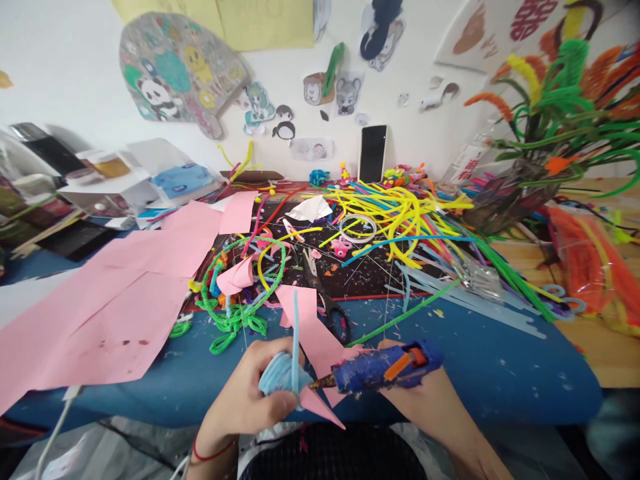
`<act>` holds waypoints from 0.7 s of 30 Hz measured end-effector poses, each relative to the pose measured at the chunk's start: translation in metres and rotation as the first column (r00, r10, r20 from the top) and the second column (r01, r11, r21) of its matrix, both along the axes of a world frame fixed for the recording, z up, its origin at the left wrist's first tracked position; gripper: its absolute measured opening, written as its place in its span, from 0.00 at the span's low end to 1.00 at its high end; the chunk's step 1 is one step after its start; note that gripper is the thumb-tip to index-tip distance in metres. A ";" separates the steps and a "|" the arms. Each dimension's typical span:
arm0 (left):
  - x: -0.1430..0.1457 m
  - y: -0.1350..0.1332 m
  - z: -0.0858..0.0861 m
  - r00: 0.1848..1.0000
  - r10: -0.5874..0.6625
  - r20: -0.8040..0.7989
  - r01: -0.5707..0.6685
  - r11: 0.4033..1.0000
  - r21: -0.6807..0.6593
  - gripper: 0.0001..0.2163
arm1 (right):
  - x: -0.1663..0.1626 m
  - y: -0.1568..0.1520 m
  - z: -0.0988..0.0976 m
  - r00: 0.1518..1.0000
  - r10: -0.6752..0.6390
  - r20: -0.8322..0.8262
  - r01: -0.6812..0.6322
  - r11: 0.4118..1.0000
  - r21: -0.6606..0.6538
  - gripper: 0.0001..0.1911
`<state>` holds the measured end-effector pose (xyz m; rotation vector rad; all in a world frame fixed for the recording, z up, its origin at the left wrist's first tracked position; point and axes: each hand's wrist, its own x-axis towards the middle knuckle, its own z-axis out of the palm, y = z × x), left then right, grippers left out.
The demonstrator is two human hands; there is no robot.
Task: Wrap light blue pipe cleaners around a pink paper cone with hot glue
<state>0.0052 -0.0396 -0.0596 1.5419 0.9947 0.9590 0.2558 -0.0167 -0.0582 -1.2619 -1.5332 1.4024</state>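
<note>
The left hand [250, 393] is curled closed around a light blue coil [277, 373], with the thumb pressed along its near lower edge and the index finger bent round the far side. A straight light blue stem [296, 320] rises at the coil's right side, beyond the fingertips, and a pointed pink paper piece [323, 407] juts out below it, just beside the thumb tip. The right hand [403, 398] grips a blue glue gun [365, 370]; its fingers are mostly hidden behind the body, so how tightly they close cannot be told. The gun's nozzle [325, 381] points left, its tip right by the coil and the pink piece; whether it touches is unclear. Beyond the hands, a pink paper strip [315, 330] lies on the blue table cover [500, 373] beside black-handled scissors [325, 301]. Farther off are tangled yellow pipe cleaners [410, 213].
</note>
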 end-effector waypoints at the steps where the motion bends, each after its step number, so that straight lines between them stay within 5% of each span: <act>1: 0.000 0.000 -0.001 1.000 0.003 0.004 -0.003 1.000 -0.001 0.09 | 0.000 0.000 0.000 1.000 -0.002 0.003 0.002 1.000 0.003 0.01; 7: 0.000 -0.001 -0.005 0.999 0.013 0.037 -0.013 1.000 -0.005 0.11 | -0.002 0.001 0.003 1.000 -0.007 -0.016 0.007 1.000 -0.028 0.08; 12: 0.000 -0.002 -0.009 0.994 0.042 0.098 -0.041 0.999 -0.015 0.16 | 0.000 -0.001 0.000 1.000 0.006 0.005 -0.006 1.000 0.007 0.01; 21: 0.003 -0.006 -0.024 0.977 0.087 0.196 -0.083 0.996 -0.026 0.21 | -0.002 -0.001 0.003 1.000 -0.003 0.013 0.003 1.000 0.024 0.05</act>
